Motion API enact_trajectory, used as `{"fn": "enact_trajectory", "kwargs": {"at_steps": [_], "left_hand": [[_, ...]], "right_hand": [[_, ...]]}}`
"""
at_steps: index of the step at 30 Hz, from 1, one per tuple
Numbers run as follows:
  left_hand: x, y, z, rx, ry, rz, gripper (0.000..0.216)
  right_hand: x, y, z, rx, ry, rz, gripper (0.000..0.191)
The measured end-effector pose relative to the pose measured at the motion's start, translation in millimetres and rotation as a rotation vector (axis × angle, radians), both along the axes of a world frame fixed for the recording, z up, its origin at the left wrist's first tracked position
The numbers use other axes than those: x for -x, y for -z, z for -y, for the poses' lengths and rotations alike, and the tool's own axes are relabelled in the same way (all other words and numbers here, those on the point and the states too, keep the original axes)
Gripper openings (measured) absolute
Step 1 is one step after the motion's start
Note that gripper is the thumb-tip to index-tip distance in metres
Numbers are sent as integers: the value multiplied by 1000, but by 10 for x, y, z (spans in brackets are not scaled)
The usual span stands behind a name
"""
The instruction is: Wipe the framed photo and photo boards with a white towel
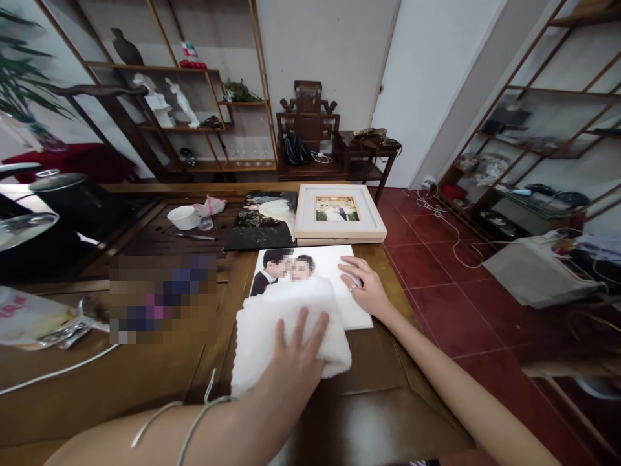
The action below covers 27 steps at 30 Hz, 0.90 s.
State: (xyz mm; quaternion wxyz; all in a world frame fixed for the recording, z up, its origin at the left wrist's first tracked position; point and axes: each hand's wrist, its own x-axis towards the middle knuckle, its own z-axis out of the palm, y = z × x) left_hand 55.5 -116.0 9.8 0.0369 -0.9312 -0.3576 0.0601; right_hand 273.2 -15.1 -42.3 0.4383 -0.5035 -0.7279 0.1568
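Note:
My left hand (301, 353) lies with fingers spread on a white towel (264, 323), pressing it against a white photo panel (352, 314). The towel covers the panel's lower left part and hangs over its near edge. Two printed people in dark and light clothes show at the panel's upper left. On the panel's right side rests my right hand (367, 285), its fingers stretched out and a ring on one of them. A light cord is tied round my left wrist. Behind the panel are a dark photo panel (266, 220) and a pale wooden frame (376, 220) with a picture.
A white cup (183, 218) stands on the dark tea tray (140, 236) at the left, near a black kettle (58, 184). A blurred-out patch and a plastic packet (33, 317) lie at the table's left. Red floor tiles (451, 310) begin beyond the table's right edge.

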Motion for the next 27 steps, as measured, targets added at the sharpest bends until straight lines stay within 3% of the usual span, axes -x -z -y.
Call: {"fn": "enact_trajectory", "kwargs": {"at_steps": [4, 8, 13, 16, 19, 24, 27], "left_hand": [[-4, -89, -287, 52, 20, 46, 41], [-83, -29, -801, 36, -69, 231, 69], [-348, 44, -1207, 72, -57, 281, 61], [-475, 7, -1103, 9, -37, 199, 47], [-473, -44, -797, 13, 34, 139, 37], [-211, -9, -193, 73, 191, 183, 28], [8, -1, -78, 154, 198, 184, 32]], "right_hand": [[14, -38, 9, -13, -7, 8, 23], [10, -72, 21, 18, 8, -15, 29], [-2, -117, 53, 79, 48, -174, 32], [-4, -130, 66, 89, 68, -297, 31], [-3, -133, 76, 121, 60, -338, 32], [-2, -136, 83, 157, 54, -299, 30], [-5, -112, 70, 149, 37, -252, 29]]}}
